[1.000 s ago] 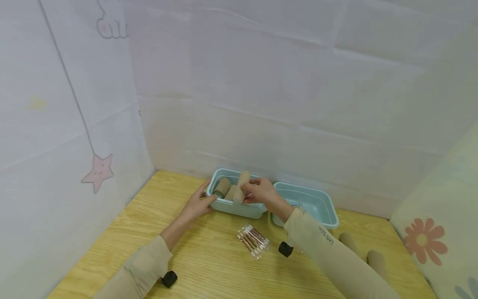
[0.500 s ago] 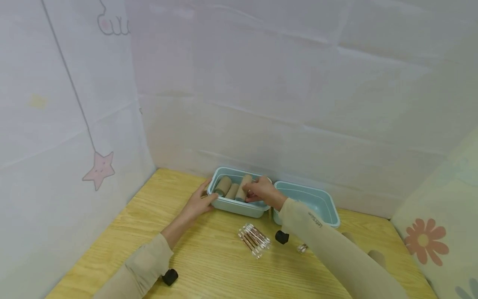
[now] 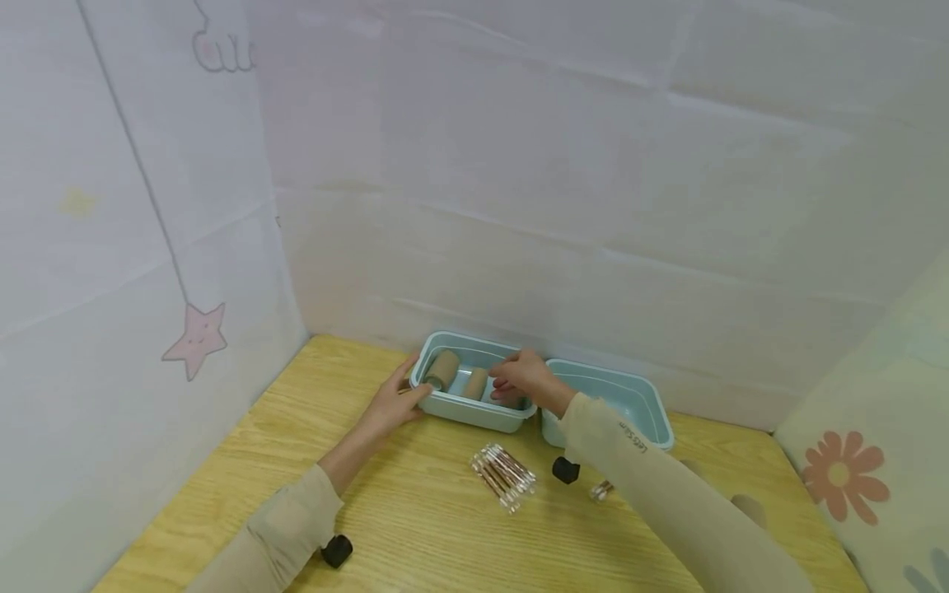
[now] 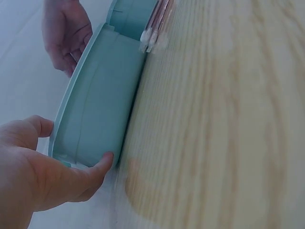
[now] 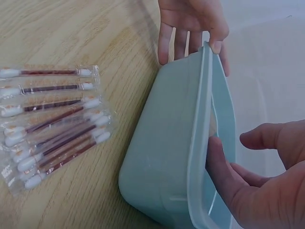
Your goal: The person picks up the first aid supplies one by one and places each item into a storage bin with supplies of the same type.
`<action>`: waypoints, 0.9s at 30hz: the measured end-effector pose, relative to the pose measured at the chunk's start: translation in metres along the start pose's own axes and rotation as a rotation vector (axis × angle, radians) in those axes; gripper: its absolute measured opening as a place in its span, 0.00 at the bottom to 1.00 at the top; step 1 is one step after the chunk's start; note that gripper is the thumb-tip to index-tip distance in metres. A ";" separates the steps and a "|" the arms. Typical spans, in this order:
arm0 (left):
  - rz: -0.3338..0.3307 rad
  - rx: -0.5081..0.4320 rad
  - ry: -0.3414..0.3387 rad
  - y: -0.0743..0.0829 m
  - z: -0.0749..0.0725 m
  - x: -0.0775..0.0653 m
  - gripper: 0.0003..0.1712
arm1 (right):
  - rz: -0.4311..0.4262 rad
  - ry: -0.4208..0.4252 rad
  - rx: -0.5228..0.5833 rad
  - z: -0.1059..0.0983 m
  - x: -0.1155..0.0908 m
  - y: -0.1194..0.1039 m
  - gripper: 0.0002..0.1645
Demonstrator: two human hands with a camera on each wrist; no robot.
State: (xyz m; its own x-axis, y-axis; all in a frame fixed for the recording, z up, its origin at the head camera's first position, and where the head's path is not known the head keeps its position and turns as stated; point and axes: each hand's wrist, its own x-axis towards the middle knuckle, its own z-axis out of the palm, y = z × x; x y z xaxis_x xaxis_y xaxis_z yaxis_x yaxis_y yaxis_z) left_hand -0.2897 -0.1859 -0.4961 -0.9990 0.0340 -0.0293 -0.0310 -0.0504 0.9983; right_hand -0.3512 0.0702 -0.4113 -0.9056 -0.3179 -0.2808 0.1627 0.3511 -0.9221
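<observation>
My left hand (image 3: 391, 405) holds the left end of a light-blue plastic bin (image 3: 474, 416), thumb at the rim and fingers along the outside. Inside, a tan bandage roll (image 3: 442, 370) lies at the left end and a smaller bandage roll (image 3: 476, 384) near the middle. My right hand (image 3: 525, 377) reaches over the rim into the right end, above another tan roll (image 3: 511, 401) that it mostly covers. In the right wrist view, the fingers (image 5: 221, 167) of that hand are spread apart, some dipping inside the bin (image 5: 164, 143), with nothing between them.
A second light-blue bin (image 3: 630, 399) stands close at the right. Several wrapped cotton swabs (image 3: 504, 478) lie on the wooden table (image 3: 415, 511) in front, with another swab packet (image 3: 601, 491) near the right sleeve. More tan rolls (image 3: 749, 508) lie at right. Fabric walls (image 3: 474, 206) enclose the back.
The roll under my right hand has been lowered into the bin and shifted to its right end. The smaller roll beside it has also moved right. My left hand stays in place.
</observation>
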 end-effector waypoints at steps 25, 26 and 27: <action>-0.013 0.038 -0.056 -0.005 0.010 0.011 0.44 | -0.103 0.167 -0.123 -0.056 -0.071 -0.001 0.17; -0.014 0.039 -0.057 -0.005 0.008 0.012 0.44 | -0.103 0.171 -0.127 -0.058 -0.075 -0.002 0.17; -0.016 0.039 -0.058 -0.006 0.007 0.013 0.44 | -0.105 0.175 -0.130 -0.059 -0.078 -0.002 0.17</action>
State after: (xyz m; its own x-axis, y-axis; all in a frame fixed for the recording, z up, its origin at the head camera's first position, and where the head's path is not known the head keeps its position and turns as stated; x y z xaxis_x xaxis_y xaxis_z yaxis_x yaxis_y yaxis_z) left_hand -0.3020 -0.1786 -0.5018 -0.9948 0.0927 -0.0432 -0.0443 -0.0102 0.9990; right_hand -0.3041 0.1466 -0.3717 -0.9709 -0.2046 -0.1245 0.0227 0.4386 -0.8984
